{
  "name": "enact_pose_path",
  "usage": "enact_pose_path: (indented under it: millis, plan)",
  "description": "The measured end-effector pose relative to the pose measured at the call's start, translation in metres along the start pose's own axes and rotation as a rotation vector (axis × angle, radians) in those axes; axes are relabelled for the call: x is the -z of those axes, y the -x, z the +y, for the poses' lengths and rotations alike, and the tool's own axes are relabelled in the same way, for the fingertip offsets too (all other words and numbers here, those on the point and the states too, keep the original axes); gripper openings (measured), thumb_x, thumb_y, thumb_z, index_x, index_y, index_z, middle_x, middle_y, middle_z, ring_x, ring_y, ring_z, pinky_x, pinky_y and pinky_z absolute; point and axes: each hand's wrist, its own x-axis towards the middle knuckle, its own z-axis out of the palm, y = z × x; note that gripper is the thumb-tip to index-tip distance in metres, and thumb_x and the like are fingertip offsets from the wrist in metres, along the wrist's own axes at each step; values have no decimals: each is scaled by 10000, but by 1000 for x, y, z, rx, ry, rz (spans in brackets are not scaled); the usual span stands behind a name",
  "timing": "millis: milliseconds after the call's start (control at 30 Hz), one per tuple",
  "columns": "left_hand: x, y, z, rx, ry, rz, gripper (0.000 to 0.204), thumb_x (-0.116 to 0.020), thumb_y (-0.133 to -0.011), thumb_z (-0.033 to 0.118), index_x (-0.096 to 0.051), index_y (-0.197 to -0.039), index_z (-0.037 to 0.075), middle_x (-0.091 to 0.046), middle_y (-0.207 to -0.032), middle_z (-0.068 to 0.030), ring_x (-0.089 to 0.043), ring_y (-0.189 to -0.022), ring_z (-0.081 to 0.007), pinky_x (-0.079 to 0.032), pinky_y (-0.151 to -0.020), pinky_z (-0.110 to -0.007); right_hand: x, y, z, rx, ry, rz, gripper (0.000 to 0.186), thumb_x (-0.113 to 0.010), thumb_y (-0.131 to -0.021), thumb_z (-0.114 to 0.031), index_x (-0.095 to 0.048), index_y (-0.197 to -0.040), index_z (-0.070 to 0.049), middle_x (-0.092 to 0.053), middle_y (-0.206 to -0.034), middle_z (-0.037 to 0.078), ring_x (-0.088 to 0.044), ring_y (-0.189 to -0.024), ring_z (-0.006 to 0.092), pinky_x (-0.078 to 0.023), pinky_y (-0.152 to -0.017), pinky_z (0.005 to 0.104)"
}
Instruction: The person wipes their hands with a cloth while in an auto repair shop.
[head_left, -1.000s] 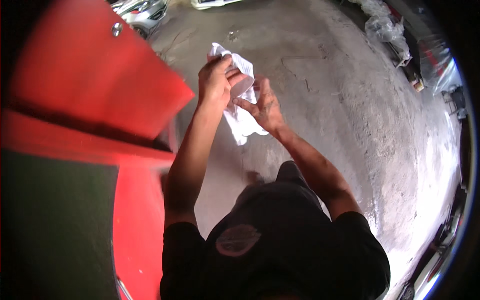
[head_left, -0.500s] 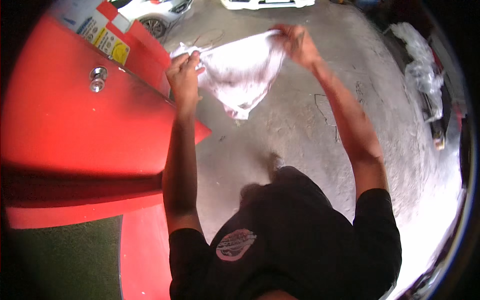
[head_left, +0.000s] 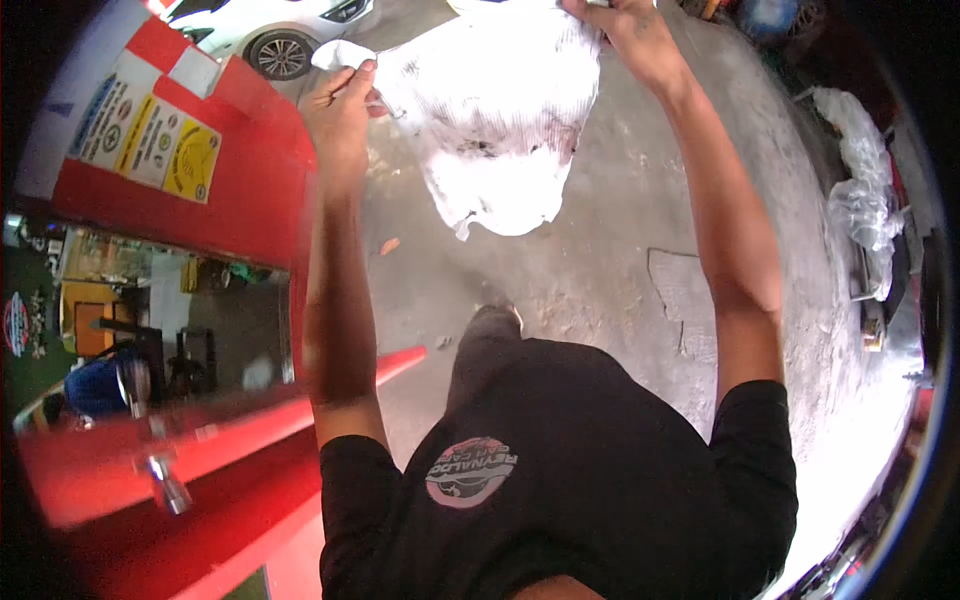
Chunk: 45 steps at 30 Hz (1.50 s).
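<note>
A white cloth (head_left: pixel 500 120) with dark smudges hangs spread out in front of me, stretched between both hands above the concrete floor. My left hand (head_left: pixel 340 105) grips its upper left corner, close to the red panel. My right hand (head_left: pixel 630 30) holds the upper right edge, near the top of the view. The cloth's lower end droops to a ragged point. Both arms are raised and my black shirt fills the lower part of the view.
A red door or panel (head_left: pixel 230 190) with stickers and a glass pane (head_left: pixel 180 320) stands at my left, with a metal handle (head_left: pixel 165 485) lower down. A white car (head_left: pixel 270 30) sits at the top left. Clear plastic sheeting (head_left: pixel 860 190) lies at the right.
The cloth went from bunched between both hands to spread wide. My hands moved apart and upward, and the view swung to show the red panel's glass pane.
</note>
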Motion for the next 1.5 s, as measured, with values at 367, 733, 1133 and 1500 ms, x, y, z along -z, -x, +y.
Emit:
enact_pose_path:
  millis: [367,733,1133,1500]
  plan:
    - [-35,-263,-55,99,157,-328,234,-614,-988,111,-618,-1184,-17,-662,-1105,-126,-680,-1006,-260,-580,-849,-384,-128,-112,77,-134,-291,-456,347,-743,-890,-79,-697,-1229,-23,-735,-1131,95,-676,-1020,168,-541,-903,335]
    - [13,-557,-81,214,212,-93,347,-454,-1060,142,-538,-1338,-48,-645,-1310,-134,-629,-1200,-222,-477,-1060,-386,-199,-308,420,-455,-168,-6,365,-680,-869,-177,-687,-1192,-8,-715,-1076,214,-692,-1015,315,-540,-886,402]
    - [73,-790,-146,168,194,165,328,-483,-1045,181,-601,-1272,-25,-677,-1247,-126,-643,-1151,-230,-477,-1043,-389,-349,-644,579,26,93,30,145,-598,-902,-144,-670,-863,-25,-632,-797,203,-648,-792,374,-504,-678,459]
    - [222,-909,-546,322,-1266,14,306,-649,-884,285,-730,-985,7,-711,-966,-244,-688,-941,-417,-533,-810,-494,-398,-860,673,-255,67,-238,258,-559,-955,-140,-691,-1081,43,-725,-969,238,-718,-902,322,-536,-799,400]
